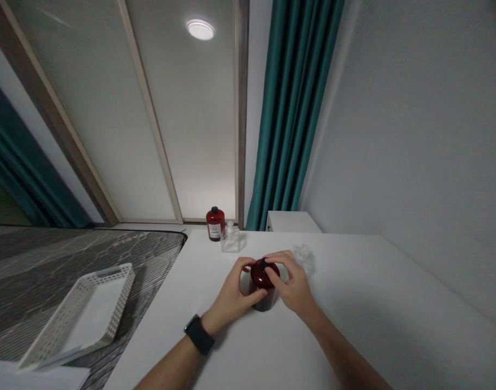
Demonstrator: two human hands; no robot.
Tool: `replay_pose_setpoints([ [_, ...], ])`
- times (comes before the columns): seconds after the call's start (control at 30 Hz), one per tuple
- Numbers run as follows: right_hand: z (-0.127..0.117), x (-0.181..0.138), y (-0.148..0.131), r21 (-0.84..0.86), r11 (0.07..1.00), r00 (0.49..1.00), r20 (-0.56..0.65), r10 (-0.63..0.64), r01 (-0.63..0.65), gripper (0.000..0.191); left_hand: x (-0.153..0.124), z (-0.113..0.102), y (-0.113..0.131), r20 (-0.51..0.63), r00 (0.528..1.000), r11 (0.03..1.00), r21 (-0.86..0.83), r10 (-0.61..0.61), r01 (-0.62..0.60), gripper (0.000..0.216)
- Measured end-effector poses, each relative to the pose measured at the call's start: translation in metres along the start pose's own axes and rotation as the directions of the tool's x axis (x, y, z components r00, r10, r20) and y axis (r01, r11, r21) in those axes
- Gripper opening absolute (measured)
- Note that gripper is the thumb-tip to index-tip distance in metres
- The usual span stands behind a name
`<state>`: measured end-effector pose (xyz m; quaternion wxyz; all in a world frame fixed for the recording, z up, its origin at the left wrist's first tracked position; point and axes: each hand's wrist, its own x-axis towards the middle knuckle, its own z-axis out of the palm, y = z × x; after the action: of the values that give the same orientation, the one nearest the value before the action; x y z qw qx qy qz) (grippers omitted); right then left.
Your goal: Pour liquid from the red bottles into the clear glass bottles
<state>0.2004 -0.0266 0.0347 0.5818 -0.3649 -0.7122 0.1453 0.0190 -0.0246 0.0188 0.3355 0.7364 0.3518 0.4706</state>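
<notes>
A dark red bottle (262,287) with a black cap stands on the white table (353,325) in front of me. My left hand (232,295), with a black watch on its wrist, is wrapped round the bottle's body. My right hand (292,283) has its fingers pinched on the black cap at the top. A second dark red bottle (215,223) with a white label stands at the table's far edge. Beside it is a clear glass bottle (230,239). Another clear glass object (304,258) lies just beyond my right hand.
A white perforated plastic tray (83,314) rests tilted on a grey patterned bed (49,265) to the left. Teal curtains (292,114) hang behind the table, next to a small white cabinet (292,221). A plain wall runs along the right.
</notes>
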Motion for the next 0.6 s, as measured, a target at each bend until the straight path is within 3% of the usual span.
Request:
replay_pose_setpoints([
  [0.33, 0.007, -0.009, 0.003, 0.014, 0.996, 0.994, -0.063, 0.086, -0.085, 0.011, -0.001, 0.000, 0.000, 0.014, 1.000, 1.000, 0.008, 0.010, -0.010, 0.049],
  [0.6, 0.008, -0.017, 0.004, 0.108, 0.987, 0.992, -0.009, 0.124, -0.122, 0.019, 0.000, -0.001, 0.003, 0.024, 1.000, 1.000, -0.001, -0.021, 0.021, 0.049],
])
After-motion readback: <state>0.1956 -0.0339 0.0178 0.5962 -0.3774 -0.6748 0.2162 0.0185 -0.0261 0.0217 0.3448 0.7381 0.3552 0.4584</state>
